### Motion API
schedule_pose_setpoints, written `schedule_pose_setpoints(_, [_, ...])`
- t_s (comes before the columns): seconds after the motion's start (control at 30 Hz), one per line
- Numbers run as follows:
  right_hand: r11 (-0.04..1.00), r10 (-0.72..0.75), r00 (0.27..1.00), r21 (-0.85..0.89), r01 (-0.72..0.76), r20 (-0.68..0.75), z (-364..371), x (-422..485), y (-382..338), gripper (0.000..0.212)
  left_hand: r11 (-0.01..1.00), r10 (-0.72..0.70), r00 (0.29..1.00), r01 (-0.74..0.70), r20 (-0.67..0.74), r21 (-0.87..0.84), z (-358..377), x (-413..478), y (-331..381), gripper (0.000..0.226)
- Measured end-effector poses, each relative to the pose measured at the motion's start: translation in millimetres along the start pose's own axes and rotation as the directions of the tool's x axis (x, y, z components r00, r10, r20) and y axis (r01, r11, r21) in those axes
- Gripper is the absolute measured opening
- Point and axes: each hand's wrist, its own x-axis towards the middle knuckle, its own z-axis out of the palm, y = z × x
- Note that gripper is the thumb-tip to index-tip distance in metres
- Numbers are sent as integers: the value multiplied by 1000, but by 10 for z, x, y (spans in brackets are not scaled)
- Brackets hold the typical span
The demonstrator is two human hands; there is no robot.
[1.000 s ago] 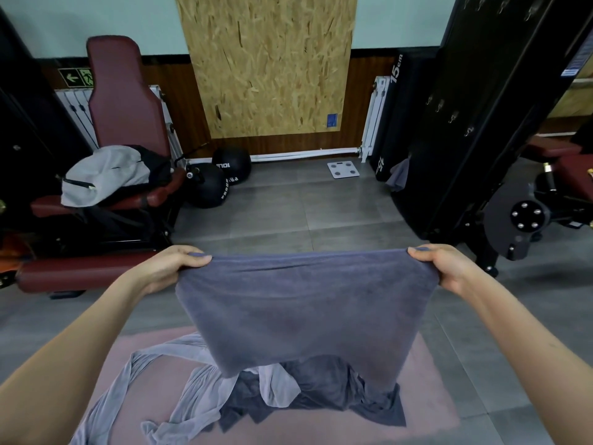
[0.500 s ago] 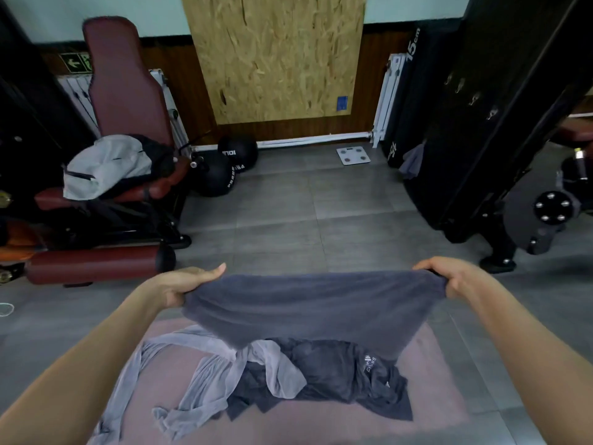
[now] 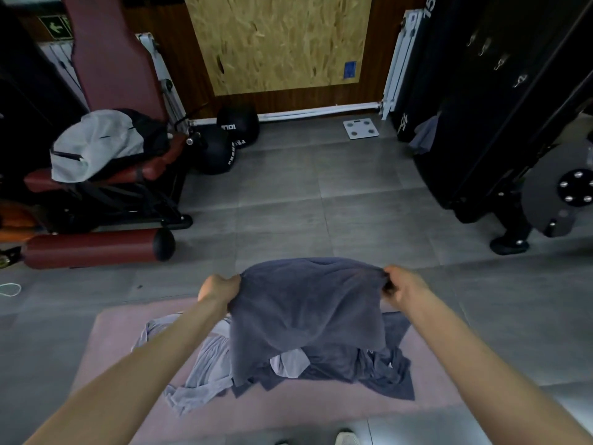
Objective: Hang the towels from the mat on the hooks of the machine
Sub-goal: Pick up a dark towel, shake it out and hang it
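Grey floor tiles (image 3: 288, 194) stretch away beyond the fingers (image 3: 221, 284), dull under dim light. Far ahead of them a chipboard panel (image 3: 279, 43) is fixed over dark wood wall cladding (image 3: 179, 59), with a white pipe (image 3: 321, 110) along its foot and a white radiator (image 3: 398, 59) upright at the right. A white bathroom scale (image 3: 360, 129) lies below the pipe. Ahead and left of the fingers sit two black medicine balls (image 3: 237, 126), then a maroon padded bench (image 3: 112, 53) carrying a pale grey bag (image 3: 96, 144), its roller pad (image 3: 93, 247) nearest. A green exit sign (image 3: 56, 27) shows far left.

A gym: medicine balls (image 3: 224, 146), padded bench (image 3: 106, 59), weight machine (image 3: 500, 101).
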Motion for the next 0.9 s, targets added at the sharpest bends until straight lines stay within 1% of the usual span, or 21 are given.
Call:
schedule_pose_setpoints(0.03, [998, 20, 1000, 65, -20, -3, 70, -57, 101, 29, 981, -58, 998, 63, 37, -182, 101, 9, -51, 39])
schedule_pose_setpoints(0.07, [994, 39, 999, 103, -40, 8, 146, -124, 203, 25, 929, -102, 989, 133, 105, -345, 201, 10, -86, 34])
schedule_pose_setpoints(0.1, [994, 47, 999, 95, -48, 17, 228, -212, 302, 20, 861, -131, 971, 211, 199, -463, 298, -4, -122, 25])
schedule_pose_setpoints(0.13, [998, 35, 999, 55, -35, 18, 314, -294, 400, 16, 799, -147, 945, 289, 293, -527, 390, -33, -145, 15])
schedule_pose_setpoints(0.17, [1000, 2, 1000, 0, -2, 16, 391, -380, 496, 15, 776, -155, 915, 346, 373, -527, 455, -86, -160, 12])
schedule_pose_setpoints(0.2, [998, -41, 999, -52, 43, 24, 458, -473, 585, 18, 787, -147, 899, 360, 413, -502, 518, -144, -161, 15])
schedule_pose_setpoints(0.23, [991, -88, 995, -100, 92, 45, 520, -555, 670, 23, 821, -129, 897, 336, 423, -462, 557, -214, -145, 20])
schedule_pose_setpoints(0.3, [963, -175, 977, -187, 196, 126, 605, -702, 819, 28, 884, -67, 917, 237, 393, -404, 594, -366, -88, 24])
schedule_pose_setpoints(0.37, [903, -270, 934, -274, 330, 235, 643, -796, 916, 34, 899, 15, 910, 169, 413, -404, 563, -491, -18, 20])
schedule_pose_setpoints(0.43, [850, -303, 888, -322, 416, 347, 643, -878, 953, 37, 902, 82, 879, 135, 470, -410, 476, -565, 33, 12])
schedule_pose_setpoints(0.5, [841, -292, 849, -304, 447, 440, 638, -966, 941, 30, 913, 113, 852, 115, 511, -392, 379, -590, 68, 7])
schedule_pose_setpoints(0.6, [832, -272, 798, -285, 476, 537, 638, -1055, 926, 26, 935, 128, 850, 69, 511, -349, 273, -591, 121, 12])
schedule_pose_setpoints(0.67, [828, -278, 773, -265, 493, 570, 638, -1095, 931, 21, 935, 115, 854, 80, 507, -347, 230, -599, 167, 15])
schedule_pose_setpoints(0.7, [823, -282, 760, -259, 505, 586, 636, -1133, 931, 21, 928, 98, 852, 109, 514, -356, 210, -609, 189, 16])
schedule_pose_setpoints(0.77, [817, -282, 740, -252, 519, 611, 620, -1213, 927, 30, 916, 70, 839, 160, 540, -368, 152, -643, 235, 24])
schedule_pose_setpoints(0.83, [836, -255, 724, -230, 498, 641, 590, -1272, 914, 42, 942, 110, 827, 90, 551, -324, 77, -657, 253, 22])
schedule_pose_setpoints(0.87, [862, -226, 724, -212, 461, 652, 564, -1277, 907, 46, 954, 139, 822, 39, 553, -297, 35, -651, 248, 19])
schedule_pose_setpoints(0.9, [884, -205, 730, -196, 424, 652, 532, -1269, 889, 45, 962, 155, 818, 3, 553, -274, -17, -653, 245, 17])
